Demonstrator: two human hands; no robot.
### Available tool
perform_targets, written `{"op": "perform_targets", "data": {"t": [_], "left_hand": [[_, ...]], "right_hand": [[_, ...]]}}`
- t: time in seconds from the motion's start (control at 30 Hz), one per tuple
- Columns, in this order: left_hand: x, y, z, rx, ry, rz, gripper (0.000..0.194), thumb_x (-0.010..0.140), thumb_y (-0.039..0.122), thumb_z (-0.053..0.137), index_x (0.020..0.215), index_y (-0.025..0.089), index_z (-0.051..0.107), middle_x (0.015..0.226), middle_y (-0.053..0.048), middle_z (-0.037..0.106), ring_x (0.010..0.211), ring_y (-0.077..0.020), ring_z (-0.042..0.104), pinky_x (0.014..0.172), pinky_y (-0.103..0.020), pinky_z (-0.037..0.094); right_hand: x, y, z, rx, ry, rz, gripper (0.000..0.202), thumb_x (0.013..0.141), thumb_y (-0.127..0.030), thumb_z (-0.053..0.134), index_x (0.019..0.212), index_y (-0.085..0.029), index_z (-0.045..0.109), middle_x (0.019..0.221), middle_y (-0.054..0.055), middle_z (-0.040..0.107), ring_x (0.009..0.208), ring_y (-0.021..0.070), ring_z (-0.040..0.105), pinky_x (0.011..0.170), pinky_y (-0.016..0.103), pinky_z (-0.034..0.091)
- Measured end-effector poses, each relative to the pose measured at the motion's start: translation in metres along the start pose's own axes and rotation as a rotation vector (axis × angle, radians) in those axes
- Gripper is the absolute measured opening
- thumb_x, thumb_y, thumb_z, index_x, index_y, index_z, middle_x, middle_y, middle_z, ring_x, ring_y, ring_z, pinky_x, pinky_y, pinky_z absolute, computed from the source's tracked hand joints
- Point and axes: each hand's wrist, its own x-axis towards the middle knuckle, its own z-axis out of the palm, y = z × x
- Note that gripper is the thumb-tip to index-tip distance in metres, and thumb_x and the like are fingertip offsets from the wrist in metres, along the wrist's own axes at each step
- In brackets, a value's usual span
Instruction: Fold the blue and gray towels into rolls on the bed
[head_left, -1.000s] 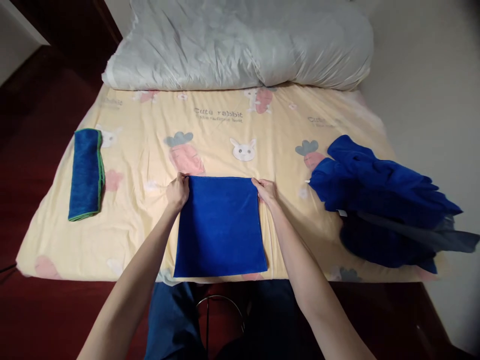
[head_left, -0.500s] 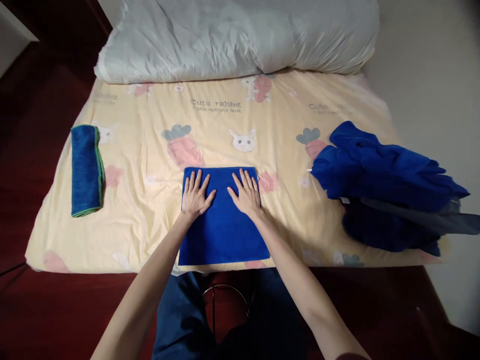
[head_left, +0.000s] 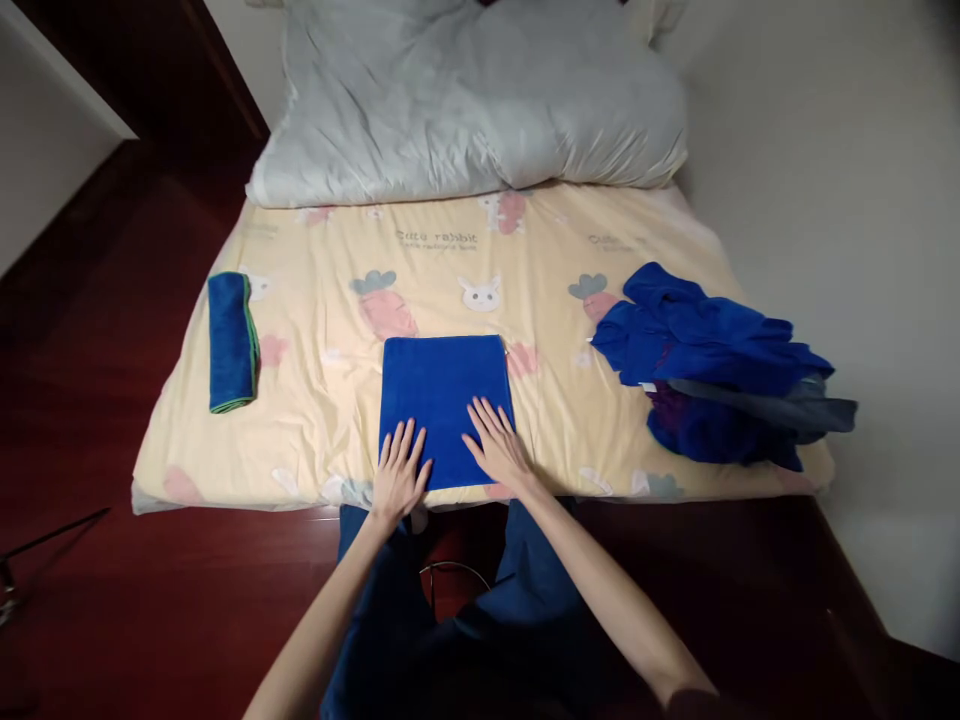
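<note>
A blue cloth (head_left: 450, 385), which looks like a towel, lies flat in a near-square at the front edge of the bed. My left hand (head_left: 400, 478) rests with fingers spread on its near left corner. On the right part of the cloth lies my right hand (head_left: 497, 446), palm down, with its fingers apart. Neither hand grips anything. Off to the left sits a rolled blue towel (head_left: 231, 343) with a green edge. A loose heap of blue cloths (head_left: 705, 335) is on the right side of the bed.
The bed (head_left: 315, 400) has a yellow sheet printed with rabbits and carrots. A thick grey quilt (head_left: 450, 110) lies across its far end. The right side borders a pale wall (head_left: 825, 250). Dark red floor (head_left: 112, 420) shows at the left, with a thin black rod (head_left: 56, 533) there.
Both hands have slid toward me over the blue cloth, the left one farther, down to the near corner. The camera view has shifted, showing more of the room.
</note>
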Motion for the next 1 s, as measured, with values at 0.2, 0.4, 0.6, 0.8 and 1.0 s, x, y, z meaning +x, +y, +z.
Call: {"op": "perform_targets", "data": {"t": [0.2,0.4,0.6,0.8,1.0], "left_hand": [[-0.122,-0.025,0.008,-0.023,0.063,-0.152,0.064,0.1,0.031,0.034,0.161,0.02,0.018,0.166,-0.011,0.022,0.154,-0.0284,0.016,0.125,-0.053,0.021],[-0.159,-0.03,0.012,-0.121,0.137,-0.174,0.064,0.096,0.028,0.038,0.159,0.023,0.023,0.164,-0.013,0.027,0.152,-0.0293,0.022,0.12,-0.053,0.032],[-0.128,-0.029,-0.005,-0.095,0.097,-0.019,0.054,0.094,0.017,0.038,0.147,0.022,0.043,0.162,-0.011,0.034,0.152,-0.027,0.024,0.121,-0.054,0.029],[-0.079,-0.034,-0.022,0.013,-0.083,0.05,0.058,0.085,0.005,0.045,0.141,0.019,0.049,0.154,-0.011,0.044,0.144,-0.024,0.038,0.116,-0.043,0.037],[-0.067,-0.032,-0.023,0.117,-0.121,0.028,0.052,0.088,0.005,0.044,0.136,0.022,0.052,0.144,-0.014,0.051,0.134,-0.0277,0.047,0.104,-0.044,0.047]], "right_hand": [[-0.114,0.018,0.009,0.001,0.189,0.303,0.061,0.102,-0.044,0.038,0.157,-0.019,0.03,0.163,0.014,0.029,0.152,0.0309,0.026,0.124,0.058,0.019],[-0.156,0.001,0.008,0.182,0.321,0.225,0.059,0.1,-0.039,0.044,0.155,-0.02,0.036,0.158,0.013,0.039,0.148,0.0284,0.035,0.119,0.052,0.037],[-0.159,-0.01,0.009,0.202,0.346,0.149,0.046,0.095,-0.025,0.046,0.138,-0.018,0.059,0.145,0.012,0.057,0.137,0.0252,0.05,0.115,0.048,0.043],[-0.134,-0.006,0.008,0.122,0.313,0.181,0.049,0.084,-0.015,0.05,0.129,-0.019,0.066,0.136,0.011,0.064,0.126,0.0262,0.058,0.11,0.048,0.044],[-0.122,-0.011,0.003,0.011,0.259,0.224,0.056,0.078,-0.003,0.048,0.127,-0.022,0.068,0.132,0.01,0.067,0.122,0.0287,0.057,0.105,0.051,0.043]]}}
